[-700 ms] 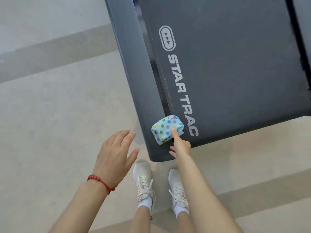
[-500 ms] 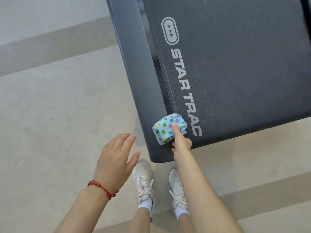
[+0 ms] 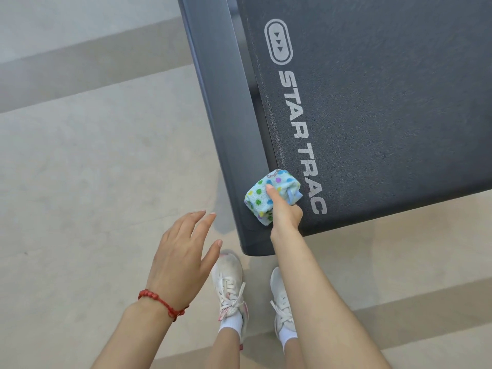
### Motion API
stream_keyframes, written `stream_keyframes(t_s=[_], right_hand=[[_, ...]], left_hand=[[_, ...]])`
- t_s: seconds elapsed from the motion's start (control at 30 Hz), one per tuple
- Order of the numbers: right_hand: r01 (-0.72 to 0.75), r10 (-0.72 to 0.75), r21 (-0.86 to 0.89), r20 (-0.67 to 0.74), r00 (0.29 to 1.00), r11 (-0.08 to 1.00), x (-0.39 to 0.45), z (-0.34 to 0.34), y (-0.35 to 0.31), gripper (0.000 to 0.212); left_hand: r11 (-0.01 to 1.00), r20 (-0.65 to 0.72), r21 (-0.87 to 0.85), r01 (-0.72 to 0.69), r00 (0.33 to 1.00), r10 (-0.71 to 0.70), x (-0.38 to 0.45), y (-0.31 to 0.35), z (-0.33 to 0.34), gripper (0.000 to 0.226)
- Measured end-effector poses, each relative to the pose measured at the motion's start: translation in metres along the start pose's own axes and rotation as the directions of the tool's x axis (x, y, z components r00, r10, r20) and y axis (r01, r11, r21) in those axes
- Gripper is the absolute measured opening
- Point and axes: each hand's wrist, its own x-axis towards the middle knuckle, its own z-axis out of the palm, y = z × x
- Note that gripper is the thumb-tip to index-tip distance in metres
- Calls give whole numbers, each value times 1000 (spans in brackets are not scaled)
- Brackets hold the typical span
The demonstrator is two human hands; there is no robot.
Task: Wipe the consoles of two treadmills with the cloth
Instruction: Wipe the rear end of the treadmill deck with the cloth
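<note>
A folded light-blue cloth (image 3: 269,194) with coloured dots lies on the rear left corner of a dark treadmill deck (image 3: 386,115) marked STAR TRAC. My right hand (image 3: 283,213) is on the cloth, forefinger stretched over its top and the other fingers curled at its near side. My left hand (image 3: 183,251), with a red bead bracelet at the wrist, hovers over the floor left of the treadmill with its fingers spread and nothing in it. No console is in view.
The treadmill's grey side rail (image 3: 226,123) runs along the belt's left edge to the corner. My two white sneakers (image 3: 231,286) stand on the beige floor (image 3: 80,182) just behind the treadmill's end.
My right hand has closed further around the cloth, fingers now curled at its near side. The left hand has hardly moved.
</note>
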Motion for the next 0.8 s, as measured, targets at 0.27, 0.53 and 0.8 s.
stream_keyframes(t_s=[0.27,0.53,0.8], right_hand=[[196,-177,-85,194,965,977,-17,-7,-5,38],[444,-311,-302,399,862,843,-97,-44,-31,34],[568,-376,-265,528,762,779,-235,-84,-92,35]], left_hand=[[1000,-30,-4,17,999,-17,-6,3,-16,50],[997,-115,-35,67,991,-70,-18,30,-80,51],[997,-264,-47,58,962,-68,-46,85,-191,49]])
